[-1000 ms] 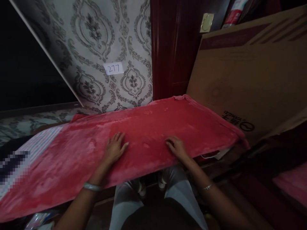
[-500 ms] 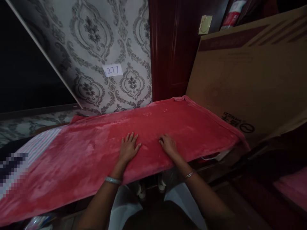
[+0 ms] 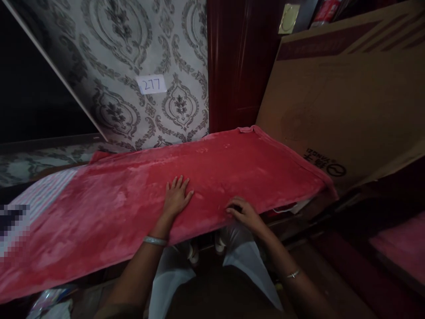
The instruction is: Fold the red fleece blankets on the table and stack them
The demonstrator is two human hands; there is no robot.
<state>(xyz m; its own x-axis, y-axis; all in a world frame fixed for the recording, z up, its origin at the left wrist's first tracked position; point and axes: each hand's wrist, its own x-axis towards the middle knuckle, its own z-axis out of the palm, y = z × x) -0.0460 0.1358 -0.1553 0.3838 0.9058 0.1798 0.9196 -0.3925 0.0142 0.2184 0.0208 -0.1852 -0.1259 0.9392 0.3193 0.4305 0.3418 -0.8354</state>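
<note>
Head view shows me a red fleece blanket point(image 3: 139, 199) spread flat over a low table, its far edge running along the patterned wall point(image 3: 133, 53) and its near edge hanging just over the side closest to me. The far right corner of the blanket lies up against a big cardboard box point(image 3: 348, 88) that leans beside a dark red door point(image 3: 239, 66). On the wall above the blanket's far edge there is a small paper label point(image 3: 152, 84) with a number on it. At the blanket's left end a striped cloth point(image 3: 43, 199) shows from under it.

I judge the blanket soft, limp and light, plush enough that a flat palm drags it along and does not slip. It will sag and fold wherever it is lifted, so the hem at the near edge or a corner looks the best place to take hold.

My left hand point(image 3: 175, 199) lies palm down on the blanket near its middle, fingers point(image 3: 181, 182) straight and slightly spread, holding nothing, only pressing on the pile. My right hand point(image 3: 244, 212) is at the near edge, to the right of the left hand, its fingers point(image 3: 232, 208) curled down onto the cloth there. Whether they have actually pinched the hem or merely rest on it, I cannot tell. A bangle point(image 3: 154, 240) sits on my left wrist.
</note>
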